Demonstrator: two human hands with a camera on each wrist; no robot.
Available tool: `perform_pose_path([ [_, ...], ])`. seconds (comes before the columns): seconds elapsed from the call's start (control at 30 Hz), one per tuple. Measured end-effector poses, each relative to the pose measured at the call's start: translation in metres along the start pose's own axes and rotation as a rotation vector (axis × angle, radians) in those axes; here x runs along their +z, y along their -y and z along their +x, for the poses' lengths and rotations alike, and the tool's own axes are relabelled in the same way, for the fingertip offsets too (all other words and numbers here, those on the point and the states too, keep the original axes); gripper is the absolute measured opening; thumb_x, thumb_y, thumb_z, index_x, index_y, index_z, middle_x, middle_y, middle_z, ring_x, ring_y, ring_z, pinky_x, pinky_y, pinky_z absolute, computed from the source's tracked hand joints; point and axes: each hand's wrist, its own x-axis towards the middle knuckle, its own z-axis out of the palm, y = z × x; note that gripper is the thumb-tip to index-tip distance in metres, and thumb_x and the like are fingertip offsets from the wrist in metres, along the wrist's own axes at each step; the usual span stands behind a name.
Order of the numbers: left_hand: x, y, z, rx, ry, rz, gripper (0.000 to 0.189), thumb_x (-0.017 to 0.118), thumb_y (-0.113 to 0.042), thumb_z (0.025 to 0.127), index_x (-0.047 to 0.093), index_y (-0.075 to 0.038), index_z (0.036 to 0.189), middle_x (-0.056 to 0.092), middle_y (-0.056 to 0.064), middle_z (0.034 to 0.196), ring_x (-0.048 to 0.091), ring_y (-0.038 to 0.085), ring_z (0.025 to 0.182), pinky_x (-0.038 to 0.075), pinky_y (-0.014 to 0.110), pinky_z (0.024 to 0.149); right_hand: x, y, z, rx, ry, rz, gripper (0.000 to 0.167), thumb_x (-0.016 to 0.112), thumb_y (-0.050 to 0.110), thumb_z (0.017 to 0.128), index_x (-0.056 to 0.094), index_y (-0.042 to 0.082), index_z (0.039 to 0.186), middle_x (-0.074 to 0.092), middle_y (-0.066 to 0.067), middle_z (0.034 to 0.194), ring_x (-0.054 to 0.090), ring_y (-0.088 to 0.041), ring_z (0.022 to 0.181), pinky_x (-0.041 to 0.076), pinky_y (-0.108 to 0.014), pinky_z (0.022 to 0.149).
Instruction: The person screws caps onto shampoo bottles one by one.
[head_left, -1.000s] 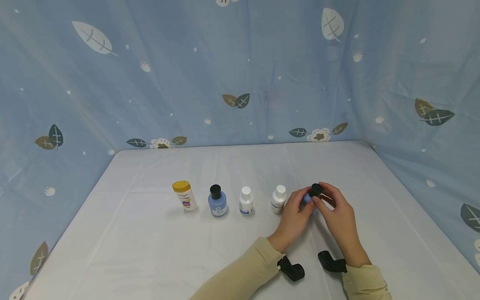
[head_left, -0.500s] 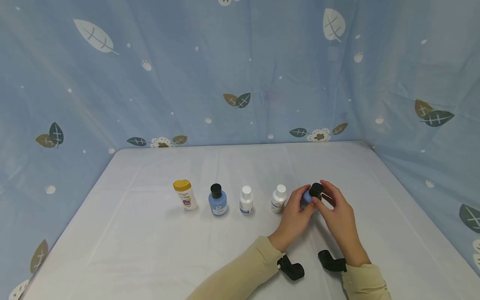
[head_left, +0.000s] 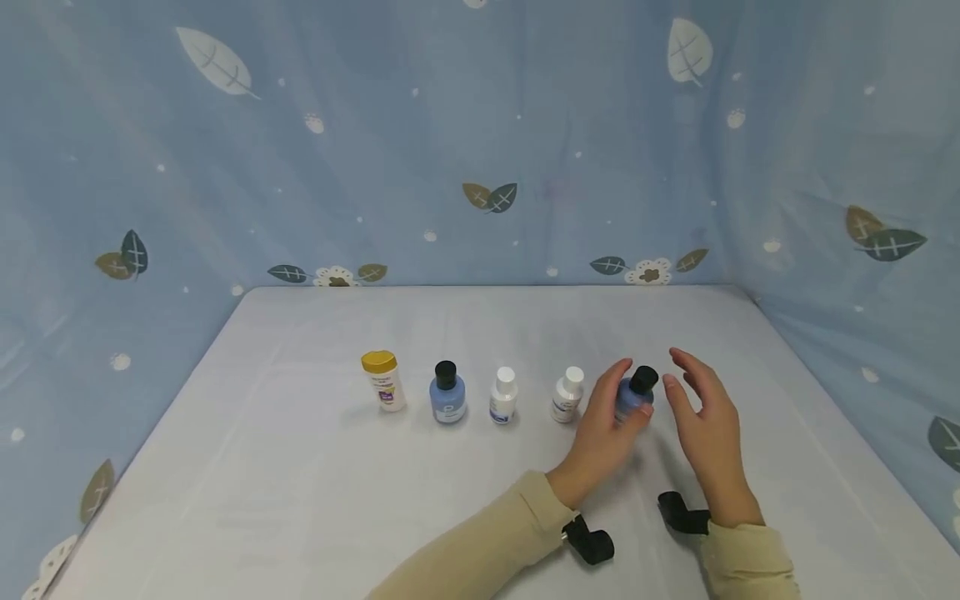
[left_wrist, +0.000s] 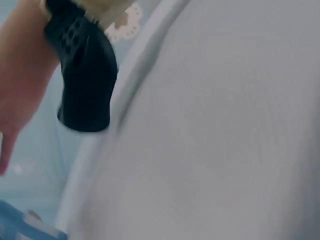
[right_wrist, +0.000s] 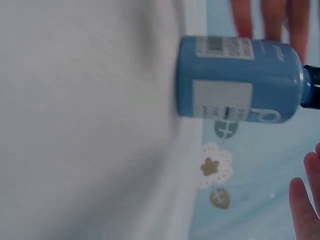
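Observation:
A blue bottle [head_left: 633,400] with a black cap stands at the right end of a row of small bottles. My left hand [head_left: 603,429] is spread around its left side, with the thumb overlapping the lower body in the head view. In the right wrist view, left-hand fingers [right_wrist: 272,22] lie along one side of the blue bottle [right_wrist: 240,80], and no thumb crosses its front. The left wrist view catches only a corner of the bottle [left_wrist: 27,225] below the thumb. My right hand [head_left: 708,429] is off to the right, fingers parted and holding nothing.
Leftward along the row stand a white bottle [head_left: 567,396], another white bottle [head_left: 503,398], a blue bottle with black cap [head_left: 447,396] and a yellow-capped white bottle [head_left: 385,383]. The white-covered table [head_left: 337,500] meets a blue leaf-patterned curtain [head_left: 420,125] behind.
My right hand has come off the blue bottle's cap and moved right, fingers spreading. The left hand's fingers have loosened around the bottle. The head view has shifted slightly.

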Motion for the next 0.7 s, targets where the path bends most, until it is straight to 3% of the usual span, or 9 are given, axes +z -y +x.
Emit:
perform_pose_path([
  [0.13, 0.009, -0.020, -0.003, 0.135, 0.062, 0.024, 0.054, 0.048, -0.021, 0.092, 0.024, -0.012, 0.140, 0.024, 0.002, 0.143, 0.023, 0.014, 0.130, 0.025, 0.032, 0.102, -0.016, -0.003, 0.004, 0.004, -0.009, -0.050, 0.043, 0.050, 0.028, 0.091, 0.042, 0.026, 0.133, 0.044, -0.004, 0.132, 0.043, -0.028, 0.117, 0.034, -0.047, 0.092],
  [0.27, 0.016, -0.041, -0.007, 0.235, 0.089, 0.059, 0.053, 0.044, -0.023, 0.094, 0.019, -0.015, 0.141, 0.018, 0.000, 0.145, 0.017, 0.015, 0.132, 0.024, 0.034, 0.103, -0.031, -0.004, 0.008, -0.021, 0.011, -0.107, 0.044, 0.048, 0.029, 0.092, 0.039, 0.024, 0.135, 0.040, -0.007, 0.136, 0.038, -0.033, 0.121, 0.029, -0.055, 0.092],
  [0.4, 0.009, -0.058, -0.005, 0.204, 0.046, 0.048, 0.051, 0.041, -0.024, 0.095, 0.020, -0.017, 0.141, 0.017, -0.003, 0.145, 0.016, 0.015, 0.132, 0.024, 0.036, 0.102, -0.034, -0.004, 0.016, -0.094, 0.061, -0.159, 0.045, 0.048, 0.029, 0.092, 0.039, 0.018, 0.136, 0.037, -0.010, 0.138, 0.032, -0.031, 0.125, 0.024, -0.054, 0.096],
  [0.6, -0.023, -0.090, 0.004, 0.125, 0.013, -0.034, 0.051, 0.045, -0.012, 0.093, 0.024, -0.010, 0.139, 0.020, 0.001, 0.145, 0.020, 0.015, 0.131, 0.024, 0.036, 0.102, -0.029, -0.004, 0.026, -0.125, 0.117, -0.189, 0.047, 0.047, 0.029, 0.093, 0.037, 0.014, 0.136, 0.036, -0.014, 0.137, 0.031, -0.033, 0.125, 0.024, -0.054, 0.097],
  [0.7, -0.044, -0.101, 0.009, 0.165, -0.006, -0.046, 0.051, 0.045, -0.006, 0.091, 0.026, -0.009, 0.139, 0.023, 0.002, 0.144, 0.022, 0.015, 0.130, 0.024, 0.034, 0.103, -0.029, -0.002, 0.030, -0.104, 0.153, -0.229, 0.049, 0.044, 0.033, 0.094, 0.034, 0.015, 0.138, 0.034, -0.014, 0.138, 0.029, -0.034, 0.126, 0.023, -0.055, 0.097],
])
